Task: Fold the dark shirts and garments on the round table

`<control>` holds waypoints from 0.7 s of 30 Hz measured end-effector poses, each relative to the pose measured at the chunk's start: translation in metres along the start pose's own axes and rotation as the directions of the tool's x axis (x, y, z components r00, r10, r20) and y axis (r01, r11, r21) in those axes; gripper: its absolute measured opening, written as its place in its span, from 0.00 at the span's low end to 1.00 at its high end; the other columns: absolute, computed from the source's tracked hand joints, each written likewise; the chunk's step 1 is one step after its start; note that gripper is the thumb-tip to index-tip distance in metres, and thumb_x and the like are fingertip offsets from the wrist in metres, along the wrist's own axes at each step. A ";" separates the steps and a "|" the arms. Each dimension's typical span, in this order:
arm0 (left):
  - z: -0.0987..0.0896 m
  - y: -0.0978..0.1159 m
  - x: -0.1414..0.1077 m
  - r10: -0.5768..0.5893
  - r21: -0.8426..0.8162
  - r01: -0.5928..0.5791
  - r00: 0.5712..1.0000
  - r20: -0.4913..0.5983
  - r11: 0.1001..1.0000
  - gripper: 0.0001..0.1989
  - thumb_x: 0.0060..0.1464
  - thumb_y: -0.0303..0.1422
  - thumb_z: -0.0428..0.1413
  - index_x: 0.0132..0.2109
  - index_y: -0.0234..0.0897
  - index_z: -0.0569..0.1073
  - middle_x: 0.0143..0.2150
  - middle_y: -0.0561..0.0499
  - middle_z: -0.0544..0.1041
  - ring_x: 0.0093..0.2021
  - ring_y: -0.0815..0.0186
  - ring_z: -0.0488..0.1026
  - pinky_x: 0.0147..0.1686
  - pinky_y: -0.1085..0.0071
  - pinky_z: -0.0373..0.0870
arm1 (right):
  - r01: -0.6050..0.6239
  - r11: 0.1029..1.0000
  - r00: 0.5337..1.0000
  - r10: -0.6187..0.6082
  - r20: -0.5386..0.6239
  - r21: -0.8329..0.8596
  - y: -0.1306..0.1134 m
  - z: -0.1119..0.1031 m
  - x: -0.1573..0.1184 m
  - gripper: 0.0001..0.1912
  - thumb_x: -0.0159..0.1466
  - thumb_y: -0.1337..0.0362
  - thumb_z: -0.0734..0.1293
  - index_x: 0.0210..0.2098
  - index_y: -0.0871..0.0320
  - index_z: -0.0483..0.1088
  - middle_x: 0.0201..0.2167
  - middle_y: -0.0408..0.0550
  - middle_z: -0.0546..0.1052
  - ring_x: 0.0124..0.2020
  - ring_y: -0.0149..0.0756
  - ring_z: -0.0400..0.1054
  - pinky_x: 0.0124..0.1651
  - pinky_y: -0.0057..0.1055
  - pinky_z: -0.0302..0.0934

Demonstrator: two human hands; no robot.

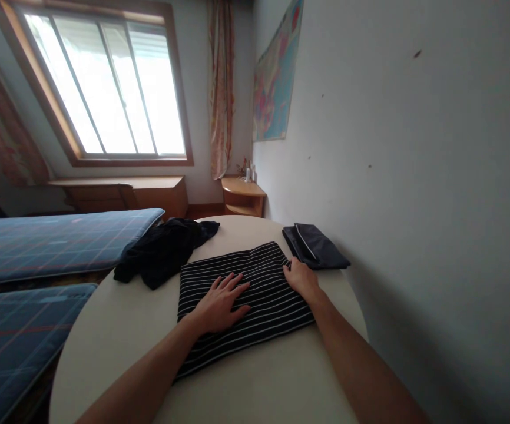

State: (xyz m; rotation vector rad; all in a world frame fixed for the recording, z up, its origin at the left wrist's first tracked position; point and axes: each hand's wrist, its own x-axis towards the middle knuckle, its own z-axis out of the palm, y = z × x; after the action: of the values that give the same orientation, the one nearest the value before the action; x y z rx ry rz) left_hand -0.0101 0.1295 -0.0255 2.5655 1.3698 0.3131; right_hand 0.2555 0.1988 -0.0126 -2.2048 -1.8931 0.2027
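1. The striped cloth lay flat near the middle of the round table, between the dark heap of clothing and the folded dark cloth.
2. The left hand rested on it palm down, fingers spread, gripping nothing.
3. The right hand was at its right edge, fingers curled narrow; whether fabric was pinched between them could not be told.
4. Risk: wrinkling or skewed stripes, if the right hand pulled while the left pressed unevenly.
5. Risk: the folded dark cloth, just beside the right hand, could be knocked askew by an outward sweep.
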 end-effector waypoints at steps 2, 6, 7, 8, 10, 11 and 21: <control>-0.002 -0.003 0.000 0.042 0.012 -0.042 0.999 -0.022 0.999 0.31 0.63 0.49 0.48 0.69 0.48 0.57 0.73 0.49 0.50 0.73 0.51 0.42 0.69 0.49 0.39 | -0.001 1.000 1.000 0.001 0.010 -0.003 0.002 -0.002 -0.001 0.19 0.70 0.56 0.58 0.51 0.61 0.71 0.45 0.62 0.79 0.48 0.49 0.74 0.47 0.38 0.64; -0.003 0.008 -0.009 0.198 0.022 -0.198 0.980 -0.002 0.980 0.30 0.63 0.46 0.50 0.70 0.52 0.55 0.73 0.53 0.49 0.73 0.50 0.41 0.69 0.47 0.40 | 0.002 1.000 1.000 -0.002 0.021 -0.008 0.005 -0.003 -0.001 0.18 0.70 0.56 0.57 0.48 0.59 0.73 0.45 0.59 0.79 0.48 0.46 0.75 0.47 0.35 0.64; -0.003 0.013 -0.012 0.232 0.010 -0.232 0.973 0.016 0.973 0.31 0.63 0.46 0.51 0.70 0.53 0.54 0.74 0.53 0.48 0.73 0.49 0.41 0.69 0.46 0.41 | 0.003 1.000 1.000 -0.002 0.018 -0.010 0.006 -0.003 -0.001 0.18 0.70 0.56 0.57 0.49 0.58 0.73 0.45 0.58 0.79 0.47 0.46 0.75 0.47 0.35 0.64; -0.004 0.018 -0.015 0.256 -0.002 -0.256 0.966 0.032 0.967 0.32 0.62 0.47 0.51 0.70 0.54 0.53 0.74 0.53 0.47 0.73 0.48 0.41 0.68 0.45 0.41 | 0.003 1.000 1.000 -0.003 0.015 -0.012 0.007 -0.003 -0.001 0.18 0.70 0.56 0.57 0.49 0.58 0.73 0.45 0.58 0.79 0.47 0.46 0.75 0.47 0.34 0.64; -0.004 0.028 -0.020 0.289 -0.020 -0.288 0.956 0.059 0.957 0.35 0.61 0.49 0.53 0.71 0.53 0.51 0.74 0.52 0.44 0.72 0.45 0.41 0.68 0.43 0.42 | 0.004 1.000 1.000 -0.004 0.012 -0.013 0.008 -0.002 0.000 0.18 0.70 0.57 0.58 0.49 0.58 0.73 0.45 0.58 0.79 0.47 0.46 0.75 0.46 0.34 0.64; -0.005 0.032 -0.022 0.300 -0.024 -0.299 0.951 0.070 0.954 0.37 0.59 0.49 0.54 0.71 0.53 0.50 0.74 0.51 0.43 0.72 0.44 0.40 0.68 0.42 0.41 | 0.006 1.000 1.000 -0.006 0.014 -0.011 0.009 -0.002 0.000 0.18 0.70 0.57 0.58 0.50 0.58 0.73 0.45 0.58 0.79 0.47 0.46 0.75 0.46 0.34 0.64; -0.013 0.053 -0.028 0.347 -0.098 -0.335 0.926 0.152 0.937 0.36 0.62 0.55 0.48 0.71 0.52 0.50 0.74 0.49 0.46 0.72 0.45 0.41 0.67 0.42 0.43 | 0.010 1.000 1.000 -0.010 0.024 0.010 0.013 -0.001 0.001 0.18 0.69 0.57 0.59 0.51 0.58 0.72 0.46 0.57 0.79 0.48 0.45 0.74 0.48 0.34 0.63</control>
State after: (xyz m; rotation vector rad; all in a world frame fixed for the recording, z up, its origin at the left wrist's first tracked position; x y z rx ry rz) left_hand 0.0123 0.0784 -0.0002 2.6924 0.8362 0.1898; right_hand 0.2679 0.1975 -0.0153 -2.1957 -1.9104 0.2377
